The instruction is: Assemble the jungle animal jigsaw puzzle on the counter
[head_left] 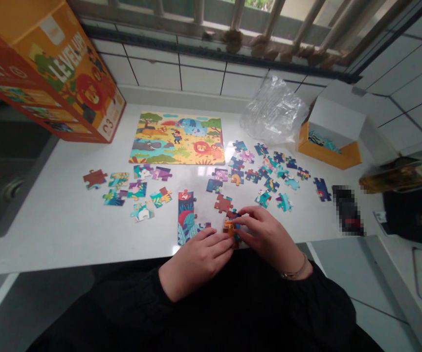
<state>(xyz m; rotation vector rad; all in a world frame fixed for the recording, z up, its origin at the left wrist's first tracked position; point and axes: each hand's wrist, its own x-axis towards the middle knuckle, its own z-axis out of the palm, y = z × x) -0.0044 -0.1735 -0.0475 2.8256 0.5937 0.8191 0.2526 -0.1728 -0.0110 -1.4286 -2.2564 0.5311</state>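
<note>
My left hand point(198, 261) and my right hand point(264, 239) meet above the white worktop point(64, 244), with their fingers together on a small orange jigsaw piece point(230, 228). A dark red piece point(223, 203) lies just beyond my fingers. Left of my left hand is a tall strip of joined pieces point(187, 220) showing leaves. Several loose pieces point(265, 171) are scattered further away, and more lie to the left. A colourful safari jigsaw picture point(177, 139) lies flat at the back, well beyond my hands.
A large orange LEVEL UP box point(45, 68) stands at back left, beside a sink point(5, 181). At back right are a crumpled plastic bag point(275, 111) and an open box point(331, 132) holding pieces. A pixelated dark object point(348, 210) and a bottle point(397, 178) lie to the right.
</note>
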